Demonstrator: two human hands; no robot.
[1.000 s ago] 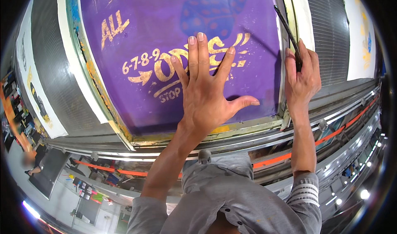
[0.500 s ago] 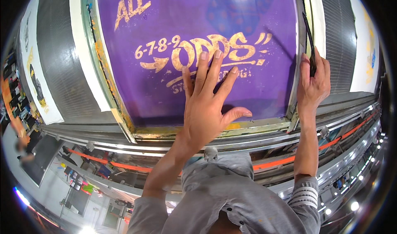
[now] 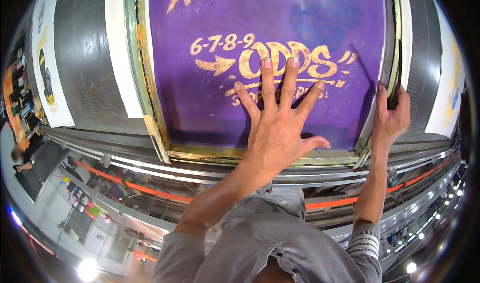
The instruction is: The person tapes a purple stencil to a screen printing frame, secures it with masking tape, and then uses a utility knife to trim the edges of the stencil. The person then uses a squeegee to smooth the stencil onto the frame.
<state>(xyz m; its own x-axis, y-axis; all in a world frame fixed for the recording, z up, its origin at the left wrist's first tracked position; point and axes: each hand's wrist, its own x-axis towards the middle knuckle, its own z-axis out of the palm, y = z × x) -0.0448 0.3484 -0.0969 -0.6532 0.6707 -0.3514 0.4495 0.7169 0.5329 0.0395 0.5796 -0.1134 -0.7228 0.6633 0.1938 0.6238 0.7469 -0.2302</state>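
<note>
Sliding rightward, our left hand (image 3: 280,128) is pressing flat, fingers spread, steadying the purple screen (image 3: 210,108); our right hand (image 3: 390,118) is gripping a dark tool (image 3: 397,75) at its right frame edge.

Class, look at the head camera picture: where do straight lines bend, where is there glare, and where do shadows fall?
Head view: the metal rails bow toward the rim; bright lamp glare sits bottom left; the left hand casts a soft shadow on the purple screen; the right hand at the frame edge stays sharp.
</note>
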